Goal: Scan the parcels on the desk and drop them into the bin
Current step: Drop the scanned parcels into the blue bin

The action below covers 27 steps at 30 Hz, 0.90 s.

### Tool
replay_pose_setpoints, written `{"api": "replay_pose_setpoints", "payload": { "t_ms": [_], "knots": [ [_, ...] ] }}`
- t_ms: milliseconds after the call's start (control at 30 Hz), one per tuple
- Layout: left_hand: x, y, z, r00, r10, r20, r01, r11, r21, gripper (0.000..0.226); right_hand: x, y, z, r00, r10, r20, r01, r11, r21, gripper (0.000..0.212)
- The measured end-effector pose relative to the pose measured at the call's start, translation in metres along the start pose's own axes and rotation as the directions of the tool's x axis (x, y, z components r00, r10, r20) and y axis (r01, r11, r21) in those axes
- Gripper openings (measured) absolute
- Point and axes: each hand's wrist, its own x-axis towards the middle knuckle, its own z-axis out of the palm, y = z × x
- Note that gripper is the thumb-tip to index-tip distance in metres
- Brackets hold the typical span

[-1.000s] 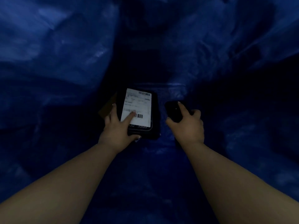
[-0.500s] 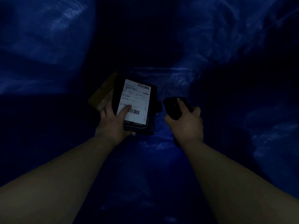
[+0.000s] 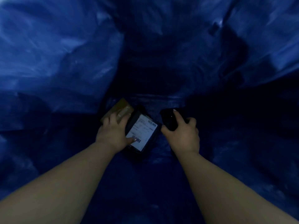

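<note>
Deep inside the blue plastic-lined bin (image 3: 64,62), the left hand (image 3: 111,133) is pinching a seemingly light, soft dark labelled parcel (image 3: 142,133) by its edge, while the right hand (image 3: 182,135) is gripping a black scanner (image 3: 168,119).

Glossy blue liner, dark film, paper and cardboard

The bin liner (image 3: 64,65) looks like thin blue plastic sheet, crumpled, with a soft sheen on its folds. The black parcel (image 3: 152,141) seems wrapped in smooth dark plastic film and carries a matt white paper label (image 3: 142,131). The brown box (image 3: 119,109) looks like matt cardboard. The scanner (image 3: 168,120) is smooth black, probably plastic.
</note>
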Motion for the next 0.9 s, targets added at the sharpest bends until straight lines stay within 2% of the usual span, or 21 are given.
{"api": "replay_pose_setpoints", "payload": {
  "t_ms": [267,433,633,900],
  "knots": [
    [-0.11,0.032,-0.078,0.983,0.023,-0.183,-0.016,0.999,0.037,0.087,-0.076,-0.03,-0.096,0.987,-0.141,-0.078,0.141,0.99,-0.008,0.074],
    [-0.166,0.043,-0.135,0.929,0.103,-0.356,-0.064,0.991,0.119,0.079,-0.129,-0.055,-0.144,0.956,-0.214,-0.201,0.228,0.973,0.045,0.072],
    [-0.224,0.057,-0.205,0.775,0.305,-0.553,-0.187,0.947,0.261,0.075,-0.21,-0.06,-0.2,0.877,-0.256,-0.406,0.321,0.941,0.102,0.069],
    [-0.296,0.117,-0.232,0.653,0.535,-0.536,-0.376,0.843,0.383,0.075,-0.317,-0.025,-0.256,0.812,-0.089,-0.577,0.23,0.957,0.176,0.07]
  ]
}}
